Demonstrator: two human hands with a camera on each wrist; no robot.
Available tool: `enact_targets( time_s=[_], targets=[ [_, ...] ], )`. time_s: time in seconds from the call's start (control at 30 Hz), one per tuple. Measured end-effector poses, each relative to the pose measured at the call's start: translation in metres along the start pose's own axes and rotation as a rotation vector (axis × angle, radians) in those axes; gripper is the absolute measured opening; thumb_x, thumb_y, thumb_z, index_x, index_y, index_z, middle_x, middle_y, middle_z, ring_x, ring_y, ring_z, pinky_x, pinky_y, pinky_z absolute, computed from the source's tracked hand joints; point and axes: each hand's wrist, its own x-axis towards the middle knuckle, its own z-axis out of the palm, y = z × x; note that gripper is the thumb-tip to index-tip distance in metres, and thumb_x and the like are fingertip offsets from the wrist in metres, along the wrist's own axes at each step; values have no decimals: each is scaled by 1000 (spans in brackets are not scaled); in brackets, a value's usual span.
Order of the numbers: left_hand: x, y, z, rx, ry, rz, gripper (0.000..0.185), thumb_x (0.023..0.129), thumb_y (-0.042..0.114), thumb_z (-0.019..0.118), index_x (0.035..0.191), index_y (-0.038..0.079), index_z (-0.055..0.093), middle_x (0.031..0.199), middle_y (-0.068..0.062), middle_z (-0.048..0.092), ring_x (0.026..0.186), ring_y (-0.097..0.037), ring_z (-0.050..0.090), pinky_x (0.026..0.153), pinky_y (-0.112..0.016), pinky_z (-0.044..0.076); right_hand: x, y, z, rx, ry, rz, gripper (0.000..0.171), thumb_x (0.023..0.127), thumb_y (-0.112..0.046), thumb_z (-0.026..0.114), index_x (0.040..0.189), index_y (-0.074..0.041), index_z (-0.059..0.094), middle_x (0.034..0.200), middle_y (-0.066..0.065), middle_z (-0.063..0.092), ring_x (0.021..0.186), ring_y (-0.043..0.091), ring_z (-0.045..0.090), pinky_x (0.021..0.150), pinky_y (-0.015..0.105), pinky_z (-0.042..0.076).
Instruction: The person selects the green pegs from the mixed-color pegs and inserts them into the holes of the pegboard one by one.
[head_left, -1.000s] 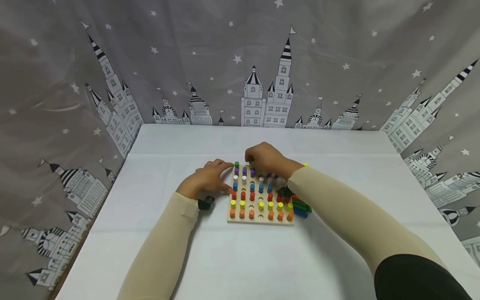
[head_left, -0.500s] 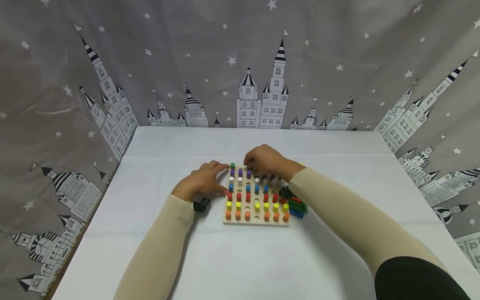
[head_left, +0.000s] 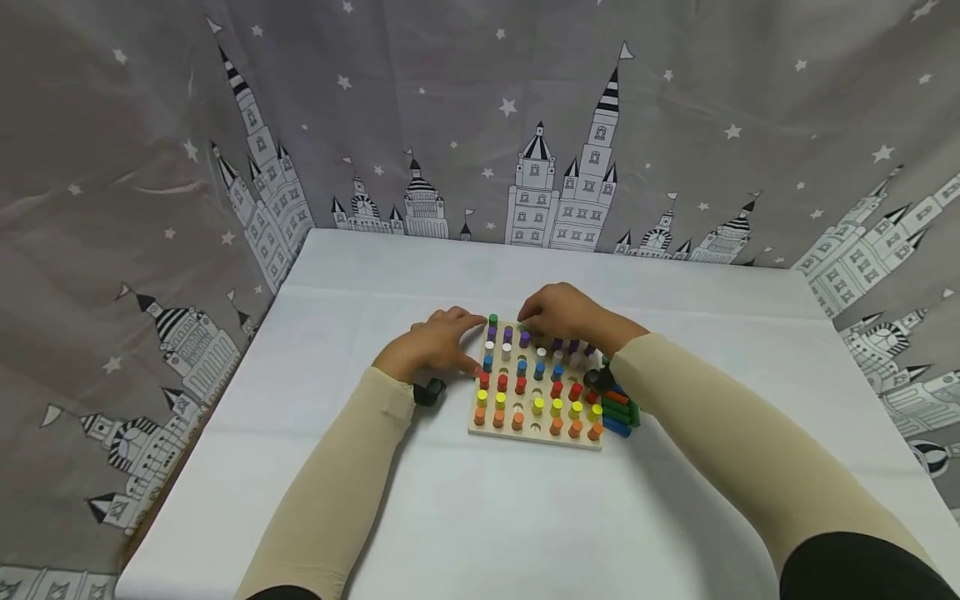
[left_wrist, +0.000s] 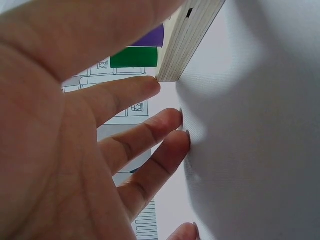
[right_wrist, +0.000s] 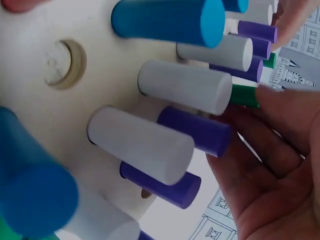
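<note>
A wooden pegboard [head_left: 537, 437] with rows of coloured pegs lies on the white table. My left hand [head_left: 435, 343] braces its left side, thumb beside the red row and index fingertip at the far left corner, near a standing green peg [left_wrist: 134, 57]. In the left wrist view its fingers are extended and apart. Over the far edge, my right hand [head_left: 566, 317] pinches another green peg [right_wrist: 244, 95] in the green row. Whether that peg sits fully in its hole is hidden. Purple pegs [right_wrist: 195, 131] and white pegs [right_wrist: 141, 142] stand just in front of that hand.
Loose green, blue and orange pegs [head_left: 618, 410] lie against the board's right side, partly under my right wrist. Some holes are bare, such as one hole [right_wrist: 67, 64] near the blue pegs. A grey castle-print cloth [head_left: 480, 167] hangs behind the table.
The head view has shifted, so board and hands appear further right and slightly turned. Both hands keep nearly the same places on the board, the right still at the green row.
</note>
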Motion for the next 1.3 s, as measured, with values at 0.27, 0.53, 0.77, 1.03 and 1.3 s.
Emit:
enact_targets(
  time_s=[0.27,0.53,0.77,1.03,1.3],
  targets=[
    [-1,-1,-13,0,22,-10,92,87,46,86,164,27,38,167,-8,38,153,-36,35,120,-72,31,12,-10,-9,-10,82,-44,25,107,-21,62,125,-12,77,124,5,77,123,27,69,112,45,52],
    [-1,-6,-18,-10,26,-2,93,87,46,85,164,25,37,168,-9,37,154,-37,34,120,-75,30,23,-21,-13,72,106,-4,26,108,-22,61,127,-13,76,126,4,76,127,25,66,115,44,50],
    [1,-3,-16,-24,22,10,94,85,46,87,163,25,39,166,-10,39,153,-37,35,118,-75,30,25,-25,-10,82,112,22,25,107,-22,62,126,-13,75,128,4,75,127,24,66,115,42,49],
    [-2,-10,-17,-10,32,-3,94,84,46,87,163,23,40,167,-10,38,153,-39,34,117,-77,30,31,-34,-8,-34,42,-31,22,105,-21,66,124,-14,75,121,2,76,115,20,68,108,38,54],
    [-1,-11,-18,-3,30,-4,96,84,49,87,163,24,39,169,-10,36,154,-40,33,119,-77,29,18,8,-13,54,63,37,33,105,-24,63,133,-9,73,134,10,74,129,29,66,115,44,50]
  ],
)
